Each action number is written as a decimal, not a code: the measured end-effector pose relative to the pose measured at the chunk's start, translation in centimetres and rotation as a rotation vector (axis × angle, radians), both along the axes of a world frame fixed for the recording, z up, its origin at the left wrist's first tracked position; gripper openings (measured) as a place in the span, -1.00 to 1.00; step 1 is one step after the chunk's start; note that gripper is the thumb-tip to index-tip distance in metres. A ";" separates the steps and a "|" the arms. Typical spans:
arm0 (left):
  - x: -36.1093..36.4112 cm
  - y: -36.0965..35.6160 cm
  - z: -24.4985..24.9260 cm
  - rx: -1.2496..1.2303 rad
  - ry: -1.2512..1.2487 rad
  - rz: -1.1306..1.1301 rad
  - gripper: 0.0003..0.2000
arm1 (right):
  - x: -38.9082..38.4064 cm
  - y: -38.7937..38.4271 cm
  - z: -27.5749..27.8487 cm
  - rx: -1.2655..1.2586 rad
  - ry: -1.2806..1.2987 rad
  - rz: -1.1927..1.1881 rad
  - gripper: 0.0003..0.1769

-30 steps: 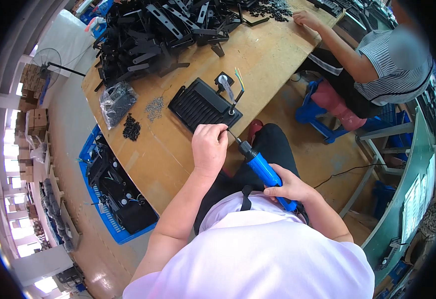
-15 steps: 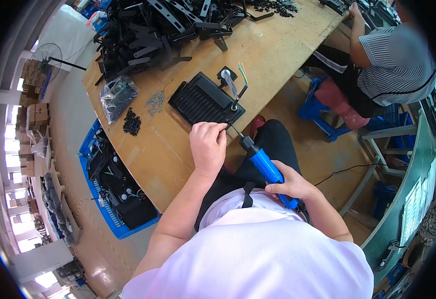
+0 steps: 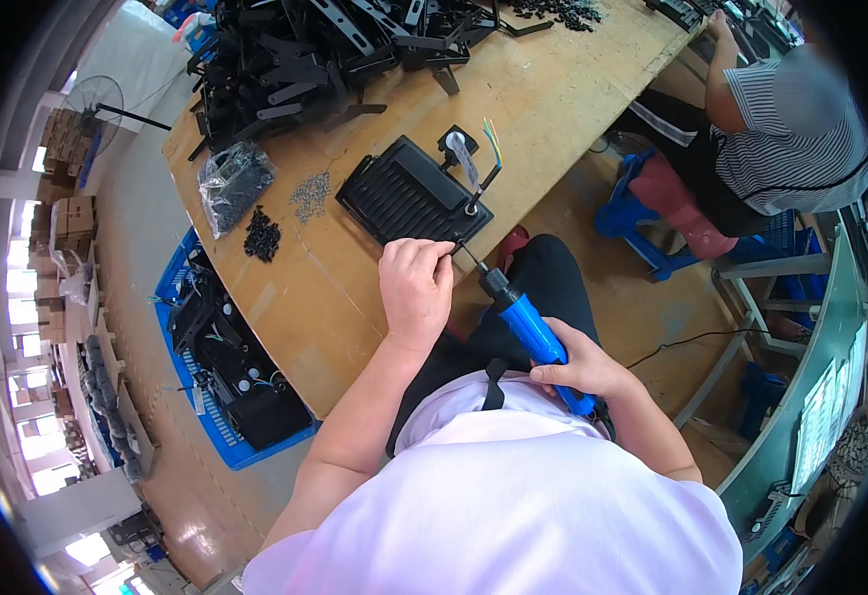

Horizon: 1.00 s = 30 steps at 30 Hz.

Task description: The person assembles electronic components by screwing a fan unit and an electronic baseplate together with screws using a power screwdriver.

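A black finned floodlight housing (image 3: 409,188) lies on the table near its front edge. A small sensor head (image 3: 457,142) sits on its far side, and a cable with bare-ended coloured wires (image 3: 494,149) rises from its right part. My left hand (image 3: 416,295) is closed at the housing's near edge, thumb and forefinger pinched close to the driver's bit; what they pinch is too small to make out. My right hand (image 3: 582,362) is wrapped round a blue electric screwdriver (image 3: 533,332), its bit pointing up and left at the housing's near corner.
Black metal brackets (image 3: 305,69) are heaped at the back. Left of the housing lie a plastic bag of black parts (image 3: 235,183), black screws (image 3: 261,236) and silver screws (image 3: 310,196). A blue crate (image 3: 240,451) stands on the floor. A co-worker (image 3: 791,149) sits at right.
The view has shifted slightly. Both hands and the screwdriver keep nearly the same pose at the housing's near edge.
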State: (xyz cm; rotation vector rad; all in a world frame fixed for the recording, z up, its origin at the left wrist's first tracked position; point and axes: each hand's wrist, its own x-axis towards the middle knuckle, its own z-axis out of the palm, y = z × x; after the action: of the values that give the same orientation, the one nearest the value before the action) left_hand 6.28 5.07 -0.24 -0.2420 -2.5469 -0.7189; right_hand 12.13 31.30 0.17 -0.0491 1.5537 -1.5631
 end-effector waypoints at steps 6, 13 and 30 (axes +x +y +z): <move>0.0 0.0 0.2 0.000 -0.003 -0.007 -0.84 | 0.0 0.0 -0.1 -0.003 0.009 0.003 -0.10; -0.1 0.0 0.2 0.005 -0.004 -0.007 -0.84 | 0.1 0.1 -0.3 -0.021 -0.005 -0.010 -0.09; -0.3 0.0 0.4 -0.007 -0.025 -0.015 -0.86 | 0.0 0.1 -0.2 -0.026 -0.014 -0.008 -0.10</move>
State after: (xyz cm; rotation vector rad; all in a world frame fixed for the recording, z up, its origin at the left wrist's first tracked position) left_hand 6.02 5.04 0.21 -0.2560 -2.5741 -0.7229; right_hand 12.13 31.37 -0.03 -0.0468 1.5246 -1.5867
